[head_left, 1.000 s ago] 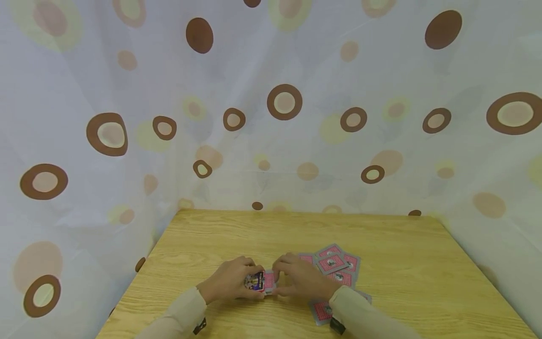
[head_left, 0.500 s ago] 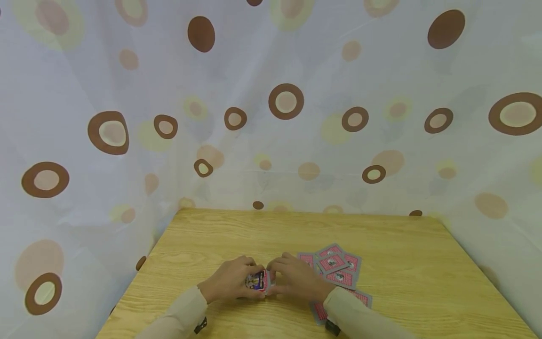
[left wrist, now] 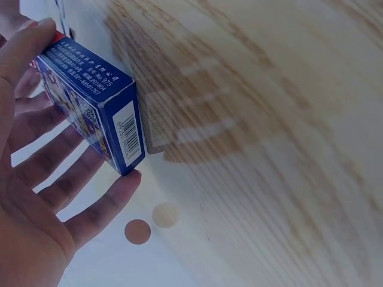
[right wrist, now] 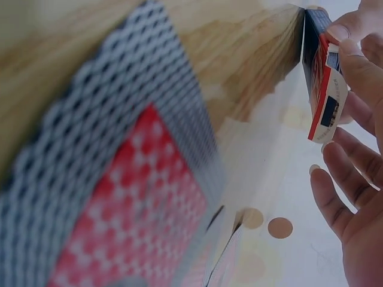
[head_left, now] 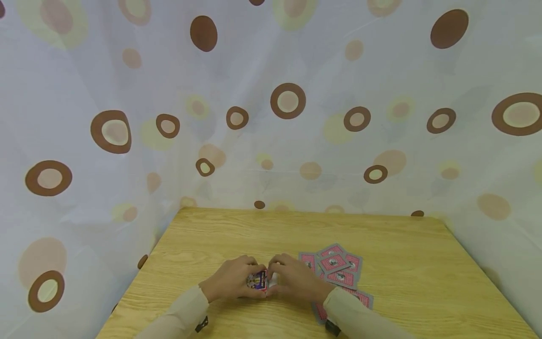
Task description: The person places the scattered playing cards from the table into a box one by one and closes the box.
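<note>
A blue playing card box (head_left: 257,280) with a red edge is held on edge over the table by my left hand (head_left: 233,278). In the left wrist view its thumb lies on the printed side panel and its fingers spread behind the box. My right hand (head_left: 294,280) grips the box's opened end; the right wrist view shows a white flap (right wrist: 334,107) there and the thumb near the edge. Face-down playing cards (head_left: 340,278) with red-and-grey backs lie loosely overlapped just right of that hand, several partly under the forearm.
The wooden table (head_left: 211,235) spreads around the hands. A white sheet (head_left: 254,155) with brown and yellow circles stands behind and along both sides. One card (right wrist: 137,197) looms blurred and close in the right wrist view.
The cards sticking out of the box have slid inside and no longer show. My right hand has moved left to the box's end. The left hand stays nearly still.
</note>
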Motion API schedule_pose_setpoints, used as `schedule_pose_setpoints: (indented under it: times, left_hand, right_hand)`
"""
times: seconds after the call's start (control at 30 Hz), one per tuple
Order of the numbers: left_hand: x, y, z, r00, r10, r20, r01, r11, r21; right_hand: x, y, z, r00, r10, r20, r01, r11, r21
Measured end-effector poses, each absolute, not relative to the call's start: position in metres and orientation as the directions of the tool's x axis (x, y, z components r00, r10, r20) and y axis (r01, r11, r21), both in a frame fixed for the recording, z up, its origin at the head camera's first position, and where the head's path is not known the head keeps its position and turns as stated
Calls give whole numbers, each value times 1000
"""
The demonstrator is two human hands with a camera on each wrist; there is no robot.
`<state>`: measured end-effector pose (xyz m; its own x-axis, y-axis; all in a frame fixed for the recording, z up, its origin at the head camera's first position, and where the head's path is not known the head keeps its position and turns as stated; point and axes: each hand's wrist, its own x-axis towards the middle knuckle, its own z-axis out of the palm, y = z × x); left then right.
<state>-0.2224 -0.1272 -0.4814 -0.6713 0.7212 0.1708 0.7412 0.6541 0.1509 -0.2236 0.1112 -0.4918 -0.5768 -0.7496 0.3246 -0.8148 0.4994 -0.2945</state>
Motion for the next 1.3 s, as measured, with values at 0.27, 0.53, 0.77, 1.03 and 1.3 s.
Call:
schedule_pose_setpoints:
  times: [0.27,0.53,0.77,1.03,1.3]
  left_hand:
    - [-222,-126,-480,-689,709,147,724,679,118]
    - [-224,-126,-484,-702,699,134,712,695,100]
    - [-225,-127,-486,-709,693,129,705,701,111]
    - [-225,-125,-486,-701,701,132,713,693,111]
    - [-225,-123,-484,-704,699,127,710,693,122]
  right_hand:
    - [-227,129,-488,-627,-719,299,-768,508,-389]
    - [-237,151,-496,-626,-706,330,-779,547,-307]
    - [-240,172,-494,-685,-673,278,-724,586,-365]
    - [-241,199,-496,-718,-637,280,-695,637,-334]
    - [-245,219,-492,-743,-617,260,-664,632,-399]
